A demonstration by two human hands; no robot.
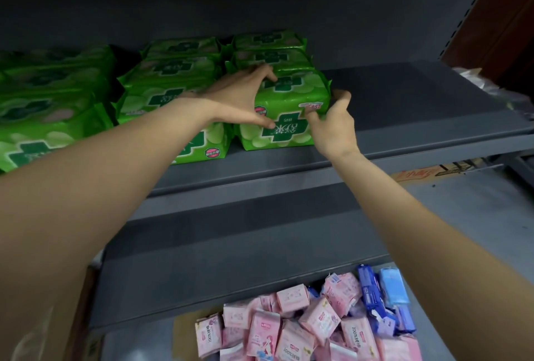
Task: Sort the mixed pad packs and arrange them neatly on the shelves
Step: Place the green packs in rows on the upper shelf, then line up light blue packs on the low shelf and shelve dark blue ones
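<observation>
Both hands reach up to a grey metal shelf [404,117] and meet on one green pad pack [289,106], the front pack at the right end of a green row. Left hand [239,100] lies over the pack's upper left corner, with its fingers spread across the top and the thumb stretched down the front face, so it grips the pack between thumb and fingers. Right hand [332,126] is at the pack's right side, with fingers curled round the right edge and the thumb pressed on the front near a small pink price label. The held pack sits at the front of the shelf, touching the green packs behind it and just beside the stack to its left.

More green packs [173,71] with dark green cross marks fill the left and middle of the same shelf, lying flat in stacks that run from the front edge to the back. The stacks at the far left are blurred. The right part of the shelf is bare grey metal, and at its far right edge lies some crumpled clear plastic [488,86], too blurred to make out.

Below is a second grey shelf [231,245]. Lower still, near the bottom of the view, a loose heap of small pink packs [289,326] lies jumbled together, with a few blue packs [381,297] at its right side. The heap rests on brown cardboard [185,329].
</observation>
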